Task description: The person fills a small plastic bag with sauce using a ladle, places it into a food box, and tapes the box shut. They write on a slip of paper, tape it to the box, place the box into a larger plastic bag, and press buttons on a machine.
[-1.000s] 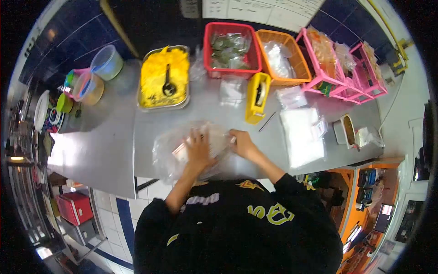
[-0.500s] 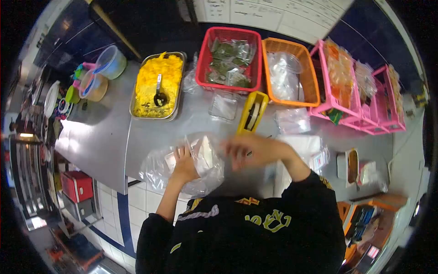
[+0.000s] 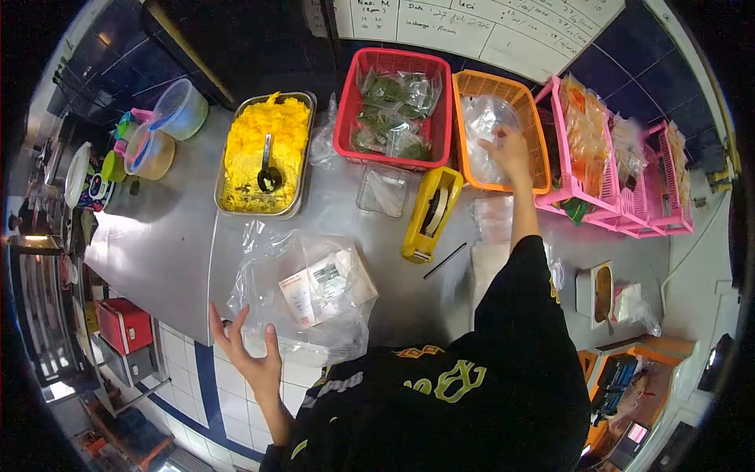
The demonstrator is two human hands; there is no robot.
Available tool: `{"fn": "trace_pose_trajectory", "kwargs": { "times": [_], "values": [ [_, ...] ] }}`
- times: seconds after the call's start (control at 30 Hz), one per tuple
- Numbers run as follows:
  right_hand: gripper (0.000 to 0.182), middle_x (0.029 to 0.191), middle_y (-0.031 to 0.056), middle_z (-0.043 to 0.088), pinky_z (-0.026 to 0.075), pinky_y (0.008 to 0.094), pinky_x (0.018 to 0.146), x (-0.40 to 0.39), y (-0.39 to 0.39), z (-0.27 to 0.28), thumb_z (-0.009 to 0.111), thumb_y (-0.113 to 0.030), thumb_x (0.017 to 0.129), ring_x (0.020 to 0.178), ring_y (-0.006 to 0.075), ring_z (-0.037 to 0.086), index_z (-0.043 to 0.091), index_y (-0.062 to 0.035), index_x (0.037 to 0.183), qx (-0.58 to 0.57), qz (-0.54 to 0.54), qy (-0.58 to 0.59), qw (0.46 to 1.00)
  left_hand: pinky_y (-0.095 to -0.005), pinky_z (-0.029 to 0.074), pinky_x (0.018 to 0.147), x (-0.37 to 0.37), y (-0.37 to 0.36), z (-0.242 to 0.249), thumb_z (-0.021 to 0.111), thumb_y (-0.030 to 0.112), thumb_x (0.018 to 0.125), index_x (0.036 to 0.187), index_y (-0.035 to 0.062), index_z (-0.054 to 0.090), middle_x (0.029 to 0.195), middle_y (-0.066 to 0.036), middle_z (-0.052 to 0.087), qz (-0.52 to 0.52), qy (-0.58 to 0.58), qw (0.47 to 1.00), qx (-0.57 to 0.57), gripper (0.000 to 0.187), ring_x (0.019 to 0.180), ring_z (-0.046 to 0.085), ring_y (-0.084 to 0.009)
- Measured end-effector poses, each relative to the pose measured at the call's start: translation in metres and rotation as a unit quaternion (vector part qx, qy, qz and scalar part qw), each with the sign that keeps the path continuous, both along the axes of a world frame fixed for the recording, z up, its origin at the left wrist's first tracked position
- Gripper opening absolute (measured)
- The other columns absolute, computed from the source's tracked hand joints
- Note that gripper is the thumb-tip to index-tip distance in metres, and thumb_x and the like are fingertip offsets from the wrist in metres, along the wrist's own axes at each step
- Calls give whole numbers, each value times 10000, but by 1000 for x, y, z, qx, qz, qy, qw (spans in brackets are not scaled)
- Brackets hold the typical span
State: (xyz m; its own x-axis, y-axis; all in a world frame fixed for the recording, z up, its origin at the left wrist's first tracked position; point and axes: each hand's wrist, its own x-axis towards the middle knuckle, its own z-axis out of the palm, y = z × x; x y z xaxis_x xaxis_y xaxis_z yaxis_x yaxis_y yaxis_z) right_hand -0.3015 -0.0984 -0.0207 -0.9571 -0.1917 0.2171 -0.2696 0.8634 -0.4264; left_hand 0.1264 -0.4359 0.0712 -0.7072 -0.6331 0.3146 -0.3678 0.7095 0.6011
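My left hand (image 3: 248,355) is raised with its fingers spread, just left of a clear plastic bag (image 3: 338,334) at the counter's front edge. Inside the bag lie white packets and a printed paper label (image 3: 328,279). My right hand (image 3: 506,151) reaches into the orange basket (image 3: 465,179), its fingers bent over the clear plastic items (image 3: 486,126) there. Whether the fingertips grip any of them cannot be made out. Left of that basket stands the yellow tape dispenser (image 3: 425,214), and a thin black stick (image 3: 445,260) lies in front of it.
Behind are a tray of yellow food (image 3: 267,141) with a black ladle (image 3: 269,178), a red basket (image 3: 342,141) of green packets, and pink baskets (image 3: 609,211) at right. A small wire tray (image 3: 383,190) sits mid-counter. Plastic tubs (image 3: 150,154) stand at left.
My left hand has come off the bag and moved left and down, fingers spread. My right hand has moved up and right from above the counter into the orange basket.
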Motion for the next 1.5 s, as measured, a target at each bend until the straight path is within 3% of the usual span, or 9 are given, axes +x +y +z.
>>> {"fn": "trace_pose_trajectory", "kwargs": {
  "times": [0.27, 0.43, 0.53, 0.63, 0.9, 1.2, 1.33, 1.4, 1.5],
  "values": [
    [238, 809, 147, 662, 501, 344, 662, -20, 13, -27, 723, -160, 710, 732, 243, 653, 643, -31, 892, -136, -53, 13, 989, -398, 364, 973, -148, 17, 70, 623, 26, 738, 1070, 29, 564, 1201, -172, 522, -327, 70, 942, -14, 338, 1149, 477, -323],
    [300, 874, 200, 653, 498, 347, 693, -24, 13, -25, 710, -214, 704, 828, 290, 646, 639, -13, 915, -121, -33, 12, 992, -393, 409, 900, -294, 105, -4, 608, 23, 752, 1061, 20, 549, 1060, -156, 552, -531, 83, 840, 75, 314, 1037, 519, -341],
    [287, 822, 186, 661, 504, 328, 684, -33, 21, -36, 714, -243, 710, 777, 281, 653, 661, -7, 866, -49, -29, -2, 998, -428, 395, 873, -360, 157, -63, 608, 39, 734, 1074, 44, 520, 1048, -159, 526, -548, 53, 826, 121, 351, 1024, 487, -355],
    [207, 631, 119, 648, 498, 311, 597, -32, 13, -35, 769, -189, 667, 599, 210, 639, 670, -8, 666, -227, -53, -45, 971, -448, 362, 908, -395, 190, -87, 658, 92, 707, 1151, 55, 480, 1150, -151, 492, -468, 120, 875, 40, 480, 1098, 448, -364],
    [139, 639, 35, 635, 443, 242, 554, -28, 26, -35, 767, -121, 690, 569, 96, 557, 687, -13, 729, -368, -36, -122, 921, -426, 292, 970, -414, 196, -115, 676, 193, 737, 1229, 125, 473, 1217, -100, 489, -488, 55, 864, -112, 537, 1145, 451, -262],
    [75, 900, 15, 627, 440, 261, 704, -13, 26, 2, 576, -126, 863, 820, 102, 560, 628, -71, 855, -676, -91, -121, 721, -469, 264, 978, -415, 200, -122, 592, 285, 823, 1059, 141, 627, 1186, -71, 535, -468, 20, 854, -227, 279, 1081, 488, -233],
    [106, 878, 19, 548, 458, 458, 820, 11, 28, 58, 515, -229, 924, 821, 181, 536, 500, -132, 966, -833, 67, 30, 549, -492, 245, 989, -416, 199, -114, 559, 298, 838, 1024, 127, 646, 1191, -72, 536, -491, -86, 827, -260, 268, 1103, 477, -248],
    [110, 744, -8, 468, 470, 334, 657, 33, 23, 92, 498, -246, 935, 645, 116, 459, 483, -141, 963, -854, -32, 69, 515, -504, 230, 994, -420, 194, -110, 545, 292, 845, 985, 120, 663, 1191, -78, 533, -501, -89, 823, -250, 251, 1139, 460, -252],
    [122, 666, -42, 361, 206, 187, 439, 59, 21, 116, 485, -261, 947, 502, 42, 257, 479, -139, 935, -824, 63, 43, 562, -468, 303, 966, -415, 180, -91, 539, 318, 845, 913, 100, 675, 1151, -99, 545, -469, 122, 855, -185, 266, 1161, 439, -245]
  ]
}}
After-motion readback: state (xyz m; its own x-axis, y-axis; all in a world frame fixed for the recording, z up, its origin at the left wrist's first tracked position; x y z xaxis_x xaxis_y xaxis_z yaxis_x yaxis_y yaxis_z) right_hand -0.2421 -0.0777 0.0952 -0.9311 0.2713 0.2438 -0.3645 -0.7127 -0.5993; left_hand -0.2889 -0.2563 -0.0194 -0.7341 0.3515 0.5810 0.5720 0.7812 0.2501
